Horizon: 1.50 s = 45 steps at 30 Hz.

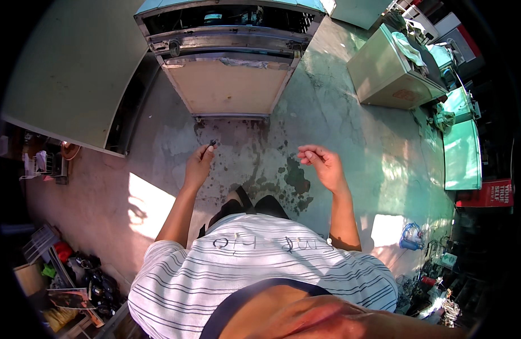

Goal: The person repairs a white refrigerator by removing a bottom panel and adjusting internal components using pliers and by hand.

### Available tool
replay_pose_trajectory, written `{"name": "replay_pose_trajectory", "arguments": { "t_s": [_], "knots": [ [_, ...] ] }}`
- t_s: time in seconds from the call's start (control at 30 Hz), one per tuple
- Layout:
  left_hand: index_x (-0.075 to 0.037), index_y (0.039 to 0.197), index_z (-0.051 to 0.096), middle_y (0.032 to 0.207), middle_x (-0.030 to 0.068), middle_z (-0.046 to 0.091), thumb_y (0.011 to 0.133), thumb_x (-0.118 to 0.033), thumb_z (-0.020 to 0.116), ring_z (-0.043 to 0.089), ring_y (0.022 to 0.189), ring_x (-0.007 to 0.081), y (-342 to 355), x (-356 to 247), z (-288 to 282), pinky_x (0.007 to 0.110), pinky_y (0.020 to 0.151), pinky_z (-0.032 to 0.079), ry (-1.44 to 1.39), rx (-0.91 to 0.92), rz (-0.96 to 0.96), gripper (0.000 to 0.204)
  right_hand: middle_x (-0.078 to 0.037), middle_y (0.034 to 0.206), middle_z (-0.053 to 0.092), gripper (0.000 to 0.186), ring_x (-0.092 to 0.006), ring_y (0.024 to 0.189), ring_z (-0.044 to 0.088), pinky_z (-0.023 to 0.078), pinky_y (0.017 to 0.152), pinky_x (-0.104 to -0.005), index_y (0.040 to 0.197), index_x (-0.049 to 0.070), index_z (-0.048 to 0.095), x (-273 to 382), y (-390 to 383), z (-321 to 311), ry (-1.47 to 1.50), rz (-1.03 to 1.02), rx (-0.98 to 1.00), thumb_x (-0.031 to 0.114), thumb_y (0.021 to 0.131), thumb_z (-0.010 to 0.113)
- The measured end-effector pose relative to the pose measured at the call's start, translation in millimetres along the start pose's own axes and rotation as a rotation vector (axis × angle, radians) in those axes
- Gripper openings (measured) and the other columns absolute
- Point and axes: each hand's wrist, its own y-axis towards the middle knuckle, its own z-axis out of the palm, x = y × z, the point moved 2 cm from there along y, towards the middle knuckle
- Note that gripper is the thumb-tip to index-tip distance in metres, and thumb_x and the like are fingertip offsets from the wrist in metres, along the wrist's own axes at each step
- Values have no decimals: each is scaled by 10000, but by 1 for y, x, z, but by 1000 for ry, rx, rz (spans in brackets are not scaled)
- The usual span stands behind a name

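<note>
My left hand (200,161) pinches a small dark object (212,143) that I cannot make out, at waist height over the wet-stained concrete floor (254,164). My right hand (321,162) is held out to the right, loosely curled with fingers slightly apart and nothing visible in them. Beyond both hands stands a worn metal cabinet appliance (226,87) with a beige lower panel, small castors along its upper rail and a dark opening at the top. Neither hand touches it.
A large pale panelled appliance (65,73) fills the left. At right stand a white box appliance (384,73) with cloths on top and a pale appliance (461,158). Piled scrap (68,271) lies lower left; blue cable (411,236) and assorted parts lie lower right.
</note>
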Motion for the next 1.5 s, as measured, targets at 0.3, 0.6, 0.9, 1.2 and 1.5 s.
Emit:
{"name": "replay_pose_trajectory", "arguments": {
  "t_s": [0.3,0.6,0.9,1.2,1.5],
  "knots": [
    [-17,1213,690,867,28,683,1010,-288,626,618,826,85,81,-47,26,244,760,492,-100,15,9,345,-115,1256,657,320,-287,1167,623,474,1009,-420,1233,68,669,-54,107,-91,-1342,60,-144,224,954,659],
    [8,1225,652,916,41,681,1026,-270,601,620,861,106,190,-85,25,260,792,504,-144,-184,70,346,-137,1315,613,410,-303,1132,626,496,950,-391,1322,96,598,12,295,-102,-1053,-440,-279,185,931,684],
    [-88,1069,619,1137,30,583,1073,-268,502,526,972,133,246,-225,-25,337,894,424,-518,-106,541,214,-77,1115,645,437,-158,919,636,496,911,-338,1334,99,602,85,362,-51,-843,-585,-492,109,912,714],
    [-241,743,761,1180,-202,625,820,-148,729,548,641,74,297,-350,-85,270,588,273,-849,1070,1015,125,-76,1125,661,287,-154,895,650,519,842,-304,1217,80,687,109,373,-8,-933,-532,-681,60,930,687],
    [-204,672,709,1236,-214,607,741,-94,706,513,527,61,328,-321,-111,238,505,283,-1121,690,1156,130,-97,1088,688,237,-169,874,657,528,794,-289,1127,79,737,98,372,48,-1057,-403,-541,26,899,703]
  ]
}}
